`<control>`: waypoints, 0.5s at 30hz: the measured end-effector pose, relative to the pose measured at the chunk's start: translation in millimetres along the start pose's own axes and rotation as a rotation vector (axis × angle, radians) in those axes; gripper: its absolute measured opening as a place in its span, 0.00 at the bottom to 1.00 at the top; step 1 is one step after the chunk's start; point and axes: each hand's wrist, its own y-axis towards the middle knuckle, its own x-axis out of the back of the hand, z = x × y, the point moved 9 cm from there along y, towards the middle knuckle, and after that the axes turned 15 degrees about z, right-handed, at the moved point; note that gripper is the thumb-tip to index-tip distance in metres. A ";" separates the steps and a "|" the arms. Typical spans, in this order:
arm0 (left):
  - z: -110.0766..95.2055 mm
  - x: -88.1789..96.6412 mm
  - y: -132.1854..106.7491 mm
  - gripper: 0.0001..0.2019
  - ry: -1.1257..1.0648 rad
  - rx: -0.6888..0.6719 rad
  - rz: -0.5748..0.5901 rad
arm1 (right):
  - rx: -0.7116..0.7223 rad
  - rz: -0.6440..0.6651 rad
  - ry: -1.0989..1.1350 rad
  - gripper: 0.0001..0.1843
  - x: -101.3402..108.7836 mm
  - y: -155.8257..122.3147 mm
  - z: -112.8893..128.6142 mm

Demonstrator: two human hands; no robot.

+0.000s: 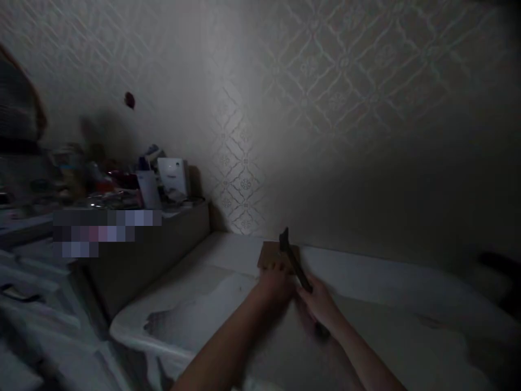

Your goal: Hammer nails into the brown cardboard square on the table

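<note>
A flat brown wooden board (268, 251) lies on the white table, close to the wall. My left hand (275, 283) rests over the board's near edge, its fingers bent and pressed onto it. Whether a small item is also pinched there is too dark to see. In my right hand (319, 301) is a hammer (299, 269), gripped around its handle. The hammer's dark head is raised above the board and tilts up and to the left. The handle's lower end shows below my right hand, near the table.
The white table (228, 255) has a rounded left end and a pale covering. To its left stands a drawer cabinet (163, 239), topped with a white box (171, 175) and cluttered small items. Patterned wallpaper (325, 108) rises behind. A dark blurred shape (502, 271) is at far right.
</note>
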 end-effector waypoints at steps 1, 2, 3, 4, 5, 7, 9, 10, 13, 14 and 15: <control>3.0 3.3 0.9 0.23 -0.013 0.018 -0.028 | 0.008 -0.011 -0.002 0.22 1.2 -0.4 0.6; 6.7 5.8 2.1 0.22 -0.024 0.040 -0.054 | 0.005 -0.015 0.001 0.21 1.9 -0.6 0.2; 10.5 7.7 3.7 0.22 -0.031 0.059 -0.083 | 0.001 -0.014 0.002 0.22 2.2 -0.5 -0.3; 13.7 8.4 5.5 0.22 -0.033 0.070 -0.109 | -0.008 -0.010 0.003 0.22 2.3 -0.4 -1.2; 15.9 7.4 7.7 0.23 -0.030 0.071 -0.123 | -0.020 -0.004 0.003 0.22 2.1 -0.2 -2.5; 17.5 2.0 12.2 0.25 -0.022 0.047 -0.124 | -0.038 0.001 0.000 0.22 2.0 0.1 -4.6; 19.2 -5.3 15.2 0.28 -0.016 0.032 -0.094 | -0.022 -0.006 -0.007 0.22 2.6 0.2 -3.8; 20.0 -7.2 15.4 0.29 -0.009 0.027 -0.086 | -0.004 -0.013 -0.011 0.22 3.0 0.2 -2.6; 23.9 -6.4 13.7 0.26 0.018 0.006 -0.066 | 0.039 -0.031 -0.021 0.23 4.4 -0.5 1.2; 24.9 -5.3 13.3 0.25 0.026 -0.016 -0.048 | 0.050 -0.037 -0.023 0.23 4.9 -0.9 2.3; 23.0 -3.1 12.7 0.24 0.042 -0.071 -0.036 | 0.060 -0.040 -0.026 0.22 5.3 -1.3 3.4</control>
